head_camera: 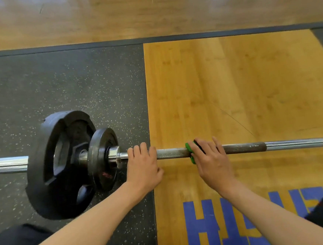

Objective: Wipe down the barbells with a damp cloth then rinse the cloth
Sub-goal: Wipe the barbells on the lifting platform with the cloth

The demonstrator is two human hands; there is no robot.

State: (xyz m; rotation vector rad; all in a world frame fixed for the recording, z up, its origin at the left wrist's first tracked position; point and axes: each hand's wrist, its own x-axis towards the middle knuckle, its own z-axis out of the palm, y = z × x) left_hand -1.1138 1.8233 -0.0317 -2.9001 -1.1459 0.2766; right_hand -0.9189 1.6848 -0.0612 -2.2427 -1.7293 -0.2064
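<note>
My left hand (143,169) curls around the long steel barbell (171,153) lying on the wooden floor (252,93). My right hand (209,157) clamps the small green cloth (189,149) on its knurling. I should press firmly and twist.

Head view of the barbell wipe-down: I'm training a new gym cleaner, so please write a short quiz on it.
1. True or false: the left hand grips the long steel barbell between the black round weight plates and the green cloth.
2. Which holds the cloth: A, left hand; B, right hand?
3. Fill in: the cloth sits over the yellow ____ platform.
Key: 1 true; 2 B; 3 wooden.
</note>
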